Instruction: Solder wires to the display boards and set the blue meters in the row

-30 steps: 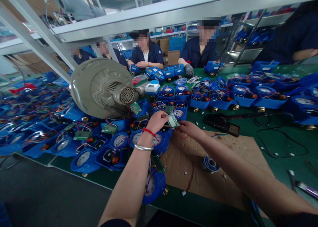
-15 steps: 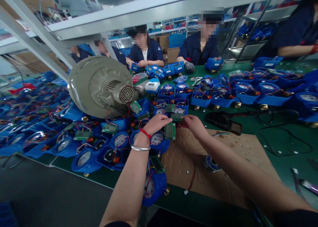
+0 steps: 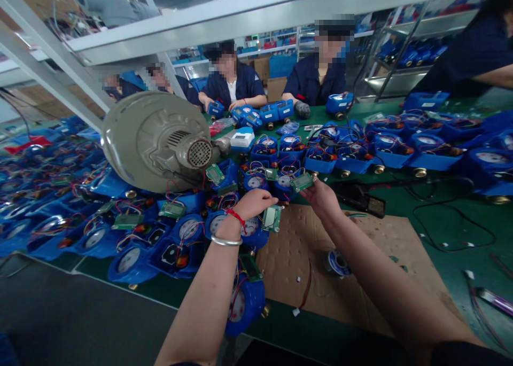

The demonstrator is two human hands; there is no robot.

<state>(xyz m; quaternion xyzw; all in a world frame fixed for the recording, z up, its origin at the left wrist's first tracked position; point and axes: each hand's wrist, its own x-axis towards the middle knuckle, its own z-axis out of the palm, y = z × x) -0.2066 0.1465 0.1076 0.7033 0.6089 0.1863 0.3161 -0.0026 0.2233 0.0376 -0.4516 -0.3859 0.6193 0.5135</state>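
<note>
My right hand (image 3: pixel 323 197) pinches the right end of a green circuit board (image 3: pixel 302 181) with a small display, tilted above the blue water meters. My left hand (image 3: pixel 256 203) is closed, thumb against fingers, above a meter with an open housing (image 3: pixel 250 228); what it holds, if anything, I cannot make out. Just below its fingertips another display board (image 3: pixel 271 218) hangs at the edge of that meter. Behind both hands sits an open blue meter (image 3: pixel 284 180) with loose wires.
A cardboard sheet (image 3: pixel 296 248) bears a solder spool (image 3: pixel 337 263) and a red wire lead (image 3: pixel 305 291). To the right lies a black soldering-iron stand (image 3: pixel 371 203) with cables. A large grey-green blower (image 3: pixel 156 141) stands left among many meters. Co-workers (image 3: pixel 232 80) sit across the bench.
My right hand has moved right and slightly up with the circuit board, turning it to a tilt. My left hand has shifted little, its fingers more curled. The view has moved slightly.
</note>
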